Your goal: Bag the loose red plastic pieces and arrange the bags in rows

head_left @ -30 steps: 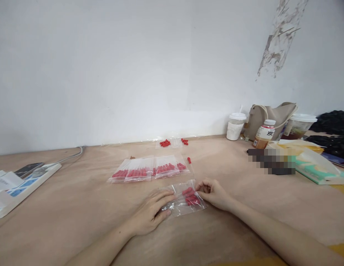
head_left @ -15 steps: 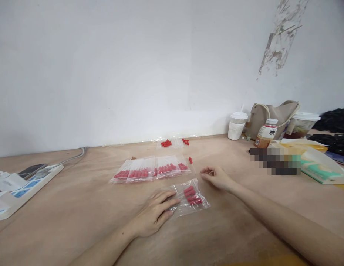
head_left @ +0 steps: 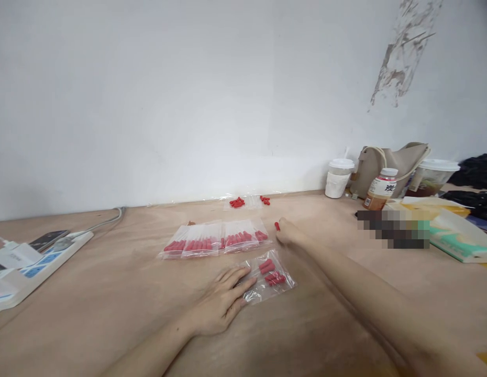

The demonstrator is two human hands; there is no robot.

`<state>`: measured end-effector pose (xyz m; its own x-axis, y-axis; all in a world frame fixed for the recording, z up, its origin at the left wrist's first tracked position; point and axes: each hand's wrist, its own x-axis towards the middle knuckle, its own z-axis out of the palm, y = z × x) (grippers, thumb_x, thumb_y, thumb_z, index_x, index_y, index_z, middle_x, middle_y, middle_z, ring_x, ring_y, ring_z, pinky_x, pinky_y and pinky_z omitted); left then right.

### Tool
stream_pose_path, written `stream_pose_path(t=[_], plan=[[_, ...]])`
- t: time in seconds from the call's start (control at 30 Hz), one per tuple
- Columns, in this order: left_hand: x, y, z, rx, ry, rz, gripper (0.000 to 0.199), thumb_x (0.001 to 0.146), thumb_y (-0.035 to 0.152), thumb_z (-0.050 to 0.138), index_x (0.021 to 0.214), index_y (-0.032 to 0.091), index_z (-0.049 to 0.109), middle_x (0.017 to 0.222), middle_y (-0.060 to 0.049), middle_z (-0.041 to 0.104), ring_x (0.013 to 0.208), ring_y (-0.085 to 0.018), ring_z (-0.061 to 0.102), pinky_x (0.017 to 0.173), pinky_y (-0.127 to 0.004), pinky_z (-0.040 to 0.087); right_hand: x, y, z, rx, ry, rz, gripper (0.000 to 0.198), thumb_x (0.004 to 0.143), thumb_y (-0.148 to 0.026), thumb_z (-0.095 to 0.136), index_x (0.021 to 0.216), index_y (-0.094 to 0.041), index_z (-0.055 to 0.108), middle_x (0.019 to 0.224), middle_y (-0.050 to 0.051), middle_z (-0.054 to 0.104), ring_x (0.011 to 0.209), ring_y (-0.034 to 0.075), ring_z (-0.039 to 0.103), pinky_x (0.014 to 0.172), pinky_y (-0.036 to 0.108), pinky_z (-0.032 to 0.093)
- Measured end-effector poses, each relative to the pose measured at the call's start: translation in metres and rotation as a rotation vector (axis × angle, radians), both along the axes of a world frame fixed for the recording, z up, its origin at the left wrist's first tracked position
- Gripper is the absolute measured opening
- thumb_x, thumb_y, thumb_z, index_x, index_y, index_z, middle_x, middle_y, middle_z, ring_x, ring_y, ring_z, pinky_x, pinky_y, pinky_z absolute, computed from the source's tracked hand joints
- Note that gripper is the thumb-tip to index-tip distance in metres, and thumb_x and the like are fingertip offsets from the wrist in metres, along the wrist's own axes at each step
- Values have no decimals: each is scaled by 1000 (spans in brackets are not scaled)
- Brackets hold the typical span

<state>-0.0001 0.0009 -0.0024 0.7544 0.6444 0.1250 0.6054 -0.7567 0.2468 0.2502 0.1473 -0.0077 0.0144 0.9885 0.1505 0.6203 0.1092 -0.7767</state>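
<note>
Lying on the table, the bag of red bits is touched by the left hand, fingers spread. A loose bit is met by the right hand — pinch can't be confirmed.

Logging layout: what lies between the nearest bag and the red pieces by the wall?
In the head view, a row of bags lies between the nearest bag and those red pieces.

The bare left forearm slants forward and rightward to a palm-down left hand, its fingers extended and slightly parted with the thumb apart, while the bare right forearm stretches farther forward, angled leftward, to a right hand with inward-curled fingers, their tips partly hidden.
</note>
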Motion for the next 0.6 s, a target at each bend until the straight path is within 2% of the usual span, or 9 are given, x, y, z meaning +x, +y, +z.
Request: stream_pose_path(t=[0.07,0.17,0.23,0.3,0.43,0.6], plan=[[0,0,0,9,3,-14,43,91,31,32,134,31,25,139,-3,27,127,-23,24,103,-44,23,13,-12,0,-38,52,-8,32,61,-13,55,93,-15,49,54,-3,51,49,11,50,48,22,37],[0,-1,2,21,-6,-46,43,90,29,33,133,32,27,139,-2,28,126,-23,25,103,-45,23,30,-41,-6,-82,194,0,43,72,-21,44,113,-18,34,52,-8,47,40,8,44,40,20,37],[0,-2,4,20,-5,-65,43,90,28,34,132,32,28,139,-1,29,126,-23,27,102,-45,24,35,-65,-13,-98,578,-5,51,68,-25,51,114,-21,30,55,-9,47,41,8,46,37,18,36],[1,-2,6,12,4,-72,43,89,28,36,132,33,29,138,-1,30,125,-23,28,101,-45,25,35,-85,-18,-78,769,-13,60,64,-27,58,116,-23,30,55,-10,47,42,9,49,38,19,38],[1,-2,6,-1,23,-61,43,89,29,36,131,34,29,138,0,30,124,-23,29,101,-45,26,27,-106,-21,-4,859,-52,66,62,-32,62,119,-22,30,55,-9,49,46,10,51,42,21,43],[0,-3,6,4,0,-72,43,89,29,36,131,34,29,138,0,29,125,-23,29,101,-45,25,19,-108,-22,6,845,-9,65,62,-35,62,117,-21,30,55,-9,48,46,10,50,43,22,44]])
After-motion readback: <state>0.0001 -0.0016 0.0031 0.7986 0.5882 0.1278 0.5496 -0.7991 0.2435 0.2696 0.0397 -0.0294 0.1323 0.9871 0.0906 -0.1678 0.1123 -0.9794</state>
